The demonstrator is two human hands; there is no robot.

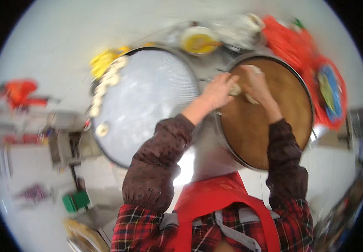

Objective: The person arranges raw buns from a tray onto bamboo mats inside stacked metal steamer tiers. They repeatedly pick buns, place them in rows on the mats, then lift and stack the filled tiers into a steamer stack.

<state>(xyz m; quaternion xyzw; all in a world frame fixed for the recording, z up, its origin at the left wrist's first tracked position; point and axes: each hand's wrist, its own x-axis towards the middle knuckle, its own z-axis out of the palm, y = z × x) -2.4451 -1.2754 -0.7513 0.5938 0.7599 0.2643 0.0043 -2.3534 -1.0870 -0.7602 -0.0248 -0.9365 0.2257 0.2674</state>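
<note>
Over the left part of a round brown-surfaced pan (282,126), both my hands work close together. My left hand (221,91) has its fingers bent around a pale lump of dough (234,90). Just to its right, my right hand (258,83) points away from me, with another pale piece (251,98) under its palm; blur hides how firmly it is held. To the left lies a round tray with a pale mesh-like surface (146,104). Several small pale dough pieces (97,101) line its left rim, and one ring-shaped piece (102,129) sits apart below them.
Behind the pans stand a bowl of yellow liquid (198,42) with a utensil in it and a clear plastic bag (236,30). Red plastic bags (295,47) lie at the right, yellow plastic (102,63) at the back left. A green box (76,201) is lower left.
</note>
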